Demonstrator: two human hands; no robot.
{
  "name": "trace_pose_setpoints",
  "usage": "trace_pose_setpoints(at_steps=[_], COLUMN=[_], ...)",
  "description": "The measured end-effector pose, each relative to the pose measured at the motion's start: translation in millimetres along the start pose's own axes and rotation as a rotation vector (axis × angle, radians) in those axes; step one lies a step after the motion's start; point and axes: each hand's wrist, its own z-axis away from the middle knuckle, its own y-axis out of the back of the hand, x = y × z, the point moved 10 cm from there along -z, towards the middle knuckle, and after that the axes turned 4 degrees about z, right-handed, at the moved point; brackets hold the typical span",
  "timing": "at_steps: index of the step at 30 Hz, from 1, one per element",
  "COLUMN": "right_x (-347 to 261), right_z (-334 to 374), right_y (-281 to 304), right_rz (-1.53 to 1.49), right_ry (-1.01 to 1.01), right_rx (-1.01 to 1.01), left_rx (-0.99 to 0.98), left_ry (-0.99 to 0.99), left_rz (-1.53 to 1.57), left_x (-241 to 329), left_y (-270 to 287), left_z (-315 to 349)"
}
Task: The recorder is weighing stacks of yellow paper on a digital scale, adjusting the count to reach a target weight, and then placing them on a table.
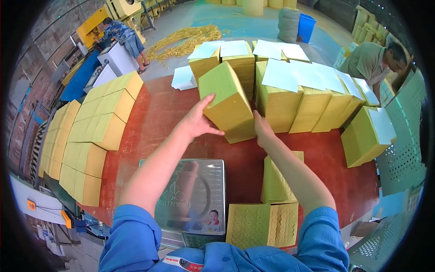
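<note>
A thick block of stacked yellow paper (229, 109) stands tilted between my two hands above the far middle of the red table. My left hand (195, 119) presses on its left side, thumb near the top edge and fingers low down. At the lower right side, my right hand (264, 129) grips the block, with part of its fingers hidden. Whether the block's base touches the table I cannot tell. Just behind and to the right are more yellow paper stacks (278, 102), topped with white sheets (280, 75).
A platform scale (190, 190) lies near me, beside yellow sheets with round patterns (248, 224). Wrapped yellow blocks (106, 129) line the table's left side. One stack (362, 140) sits at the right edge. Two other people (120, 38) (374, 63) work farther off.
</note>
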Motion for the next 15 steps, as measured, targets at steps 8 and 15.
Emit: trace_pose_setpoints(at_steps=[8, 15], right_x=[-42, -16], right_z=[62, 28], right_y=[15, 18], right_rz=[0.767, 0.150], right_ry=[0.407, 0.341], right_rx=[-0.164, -0.301], left_rx=[0.189, 0.026], left_ry=[-0.022, -0.056], left_rz=[-0.167, -0.241], left_x=[0, -13], left_y=[-10, -54], left_z=[-20, -59])
